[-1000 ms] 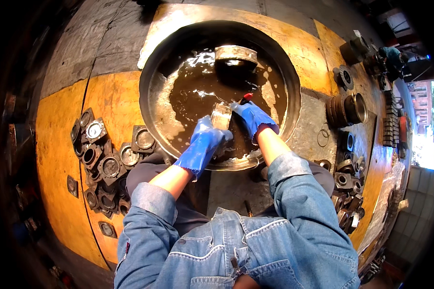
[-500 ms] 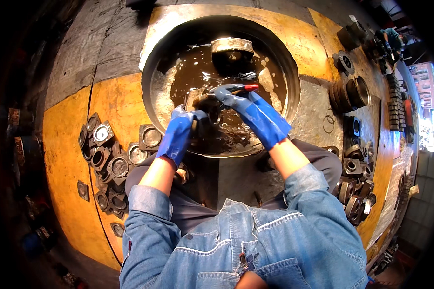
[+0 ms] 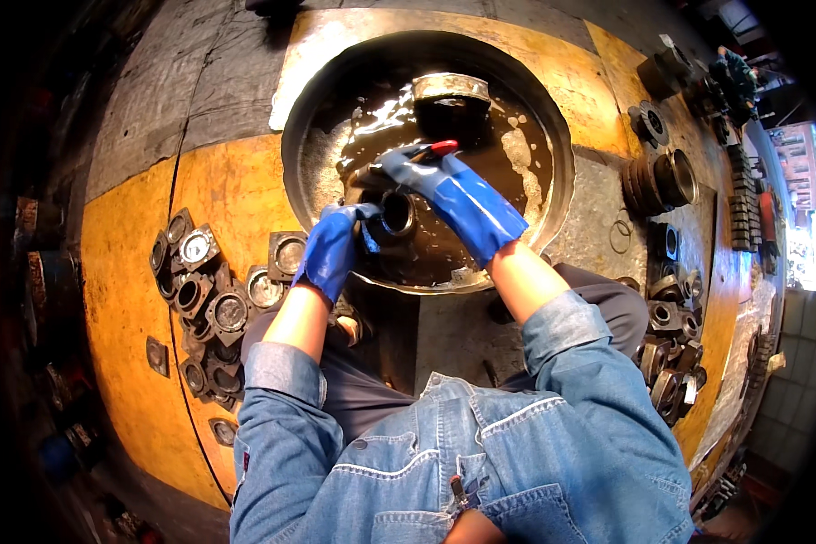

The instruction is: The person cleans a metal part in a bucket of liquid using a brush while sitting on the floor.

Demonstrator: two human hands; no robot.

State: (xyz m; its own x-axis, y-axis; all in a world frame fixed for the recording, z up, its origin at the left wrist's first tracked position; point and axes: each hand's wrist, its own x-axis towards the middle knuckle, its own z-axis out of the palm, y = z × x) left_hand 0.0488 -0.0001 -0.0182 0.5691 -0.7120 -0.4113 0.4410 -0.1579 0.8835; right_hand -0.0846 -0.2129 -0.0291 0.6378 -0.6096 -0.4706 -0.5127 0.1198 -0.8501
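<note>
A dark metal piece [image 3: 412,218] with a round hole is sitting in the person's left hand [image 3: 332,238], over the brown water [image 3: 490,156] in a big round tub [image 3: 565,172]. The left hand, in a blue glove, is curling round the edge of the piece and gripping it. The right hand [image 3: 428,184], gloved too, is wrapping tightly round a tool [image 3: 444,147] with a red end, close by the piece; I can't tell if the tool is touching it. Farther back in the tub, a wide metal ring [image 3: 451,86] is sitting in the water. On the left, a heap of metal parts [image 3: 228,310] is lying on yellow boards [image 3: 127,272]. On the right, a stack of rings [image 3: 636,186] is resting.
</note>
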